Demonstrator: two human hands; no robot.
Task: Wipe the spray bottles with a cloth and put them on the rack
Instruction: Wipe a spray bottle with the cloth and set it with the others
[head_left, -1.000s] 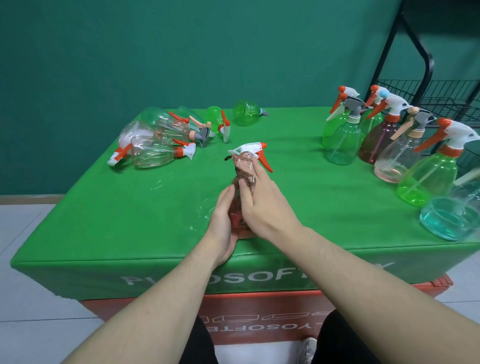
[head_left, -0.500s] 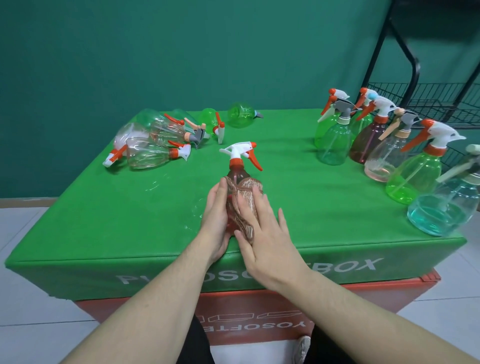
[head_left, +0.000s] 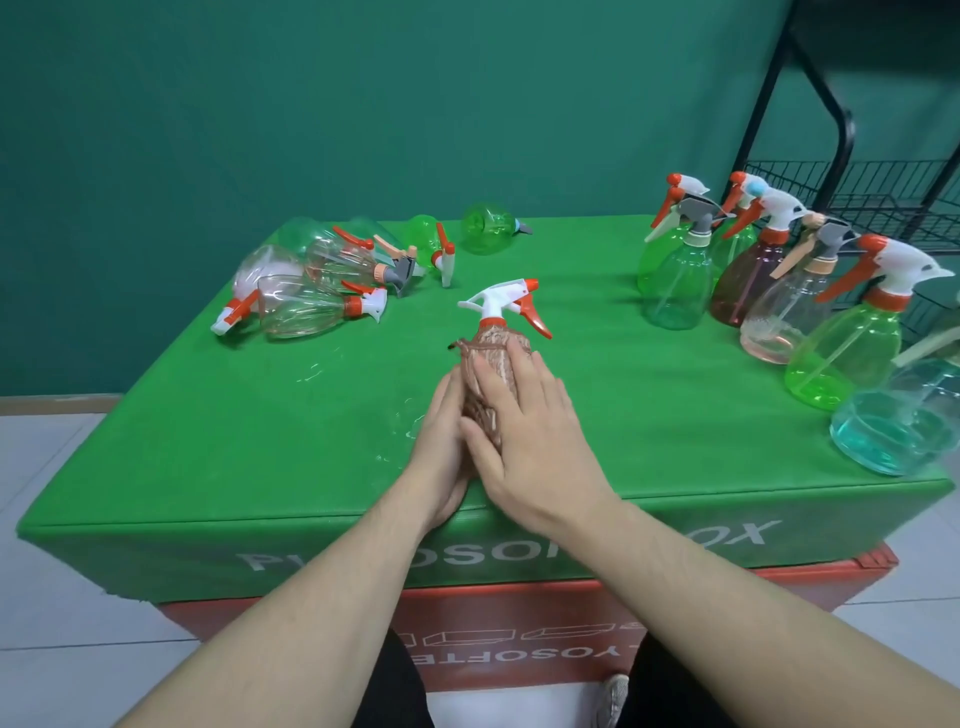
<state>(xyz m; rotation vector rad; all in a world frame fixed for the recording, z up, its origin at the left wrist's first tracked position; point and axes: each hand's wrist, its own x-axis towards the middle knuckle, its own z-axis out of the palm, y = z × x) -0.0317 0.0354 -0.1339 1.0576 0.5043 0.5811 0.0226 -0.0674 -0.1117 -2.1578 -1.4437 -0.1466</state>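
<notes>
The grip of the left hand steadies the spray bottle while the right hand presses the cloth flat-fingered; excess side pressure may topple it on the bench

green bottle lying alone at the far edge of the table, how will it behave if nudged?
The green bottle lies on its side with a rounded body, so it would probably roll. It looks like clear, empty plastic, so it is likely light and skids easily. Its nozzle sticks out sideways, so any roll may curve.

On the table, lying bottles sit far left, standing bottles right, rack behind them
</notes>
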